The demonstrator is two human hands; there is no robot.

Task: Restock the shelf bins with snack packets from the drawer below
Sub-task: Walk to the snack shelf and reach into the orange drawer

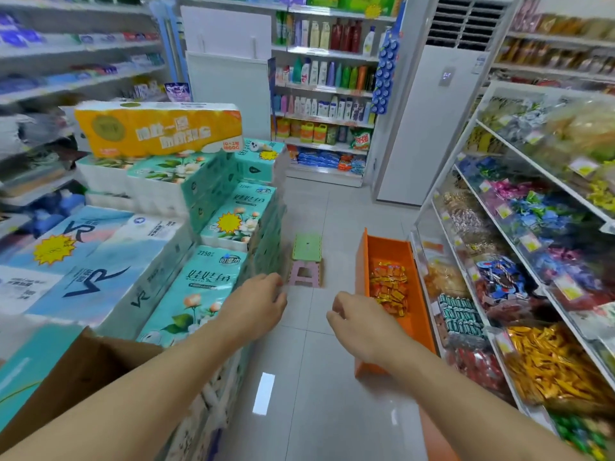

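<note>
An orange drawer [361, 261] stands pulled out from the base of the right-hand shelf, with a heap of orange and yellow snack packets [389, 289] inside it. Above it the shelf bins [499, 287] hold mixed wrapped snacks behind clear fronts. My right hand [356, 322] hovers just left of the drawer, fingers loosely curled, holding nothing. My left hand [258, 302] is stretched over the aisle floor beside the tissue stacks, fingers bent down and apart, also without anything in it.
Stacked toilet-paper packs [213, 227] fill the left side, with a cardboard box [76, 371] in front. A small green and pink stool [306, 261] stands on the tiled aisle ahead. A white floor air conditioner [436, 121] and a toiletries shelf [326, 94] close the far end.
</note>
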